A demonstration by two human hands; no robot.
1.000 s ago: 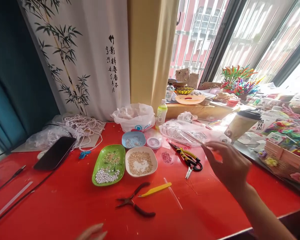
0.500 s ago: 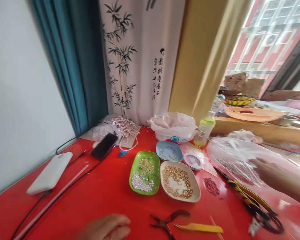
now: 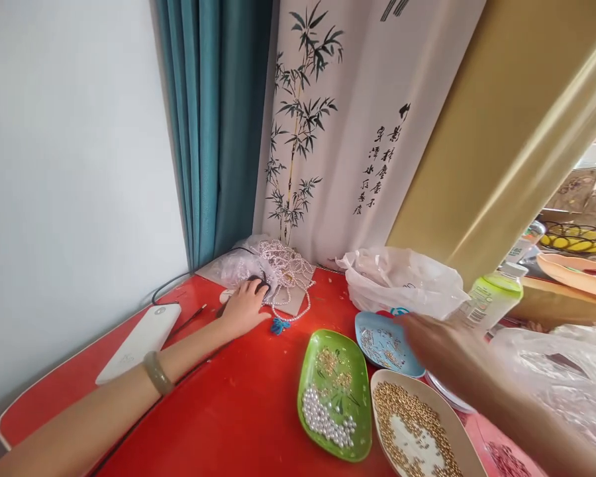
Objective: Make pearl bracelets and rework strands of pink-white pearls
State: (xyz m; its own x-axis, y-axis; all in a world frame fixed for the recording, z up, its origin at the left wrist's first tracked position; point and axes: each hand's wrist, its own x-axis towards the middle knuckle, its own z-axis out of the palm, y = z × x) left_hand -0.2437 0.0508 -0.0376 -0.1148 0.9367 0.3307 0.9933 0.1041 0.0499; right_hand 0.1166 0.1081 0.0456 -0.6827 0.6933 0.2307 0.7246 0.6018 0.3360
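Observation:
My left hand lies over the black phone at the back left of the red table, its fingers curled over the far end and covering most of it. A jade-coloured bangle is on that wrist. Right beside the phone is a heap of pale pink bead strings with a blue tassel. My right hand, smeared by motion, passes over the right side of the blue tray; its fingers cannot be made out.
A green tray with pearls and a cream tray with gold beads stand in front. A white plastic bag and a bottle are behind. To the left lies a white power bank with cables; dark red beads lie right.
The view has swung left and closer. My left hand has reached from the front edge to the phone. My right hand has left the clear plastic bag and moved left over the blue tray.

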